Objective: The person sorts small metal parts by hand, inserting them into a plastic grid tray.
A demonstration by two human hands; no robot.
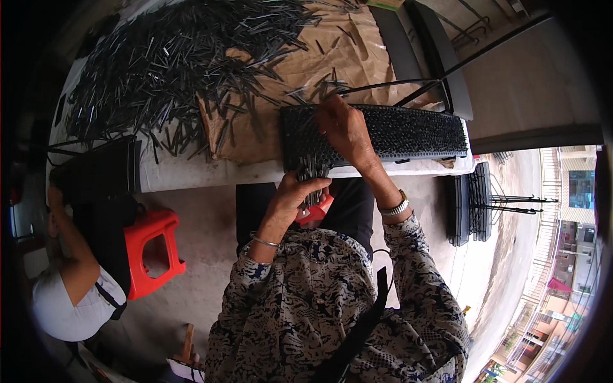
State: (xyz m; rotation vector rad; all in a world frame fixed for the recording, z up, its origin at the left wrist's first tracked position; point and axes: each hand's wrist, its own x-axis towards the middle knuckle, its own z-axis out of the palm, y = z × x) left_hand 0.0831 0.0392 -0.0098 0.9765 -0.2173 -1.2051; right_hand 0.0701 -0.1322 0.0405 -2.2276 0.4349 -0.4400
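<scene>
Long black perforated rack [408, 133] lies along the near edge of the table [236, 175]. Left hand [299, 195] wraps a bundle of thin dark strips [311, 167], upper ends poking past the thumb toward the rack's left end. Right hand [347, 131] bends over that end, fingertips bunched, blurred — can't tell whether they pinch a strip. Seems a hand-filling step — next placement likely calls for fine aim.
</scene>
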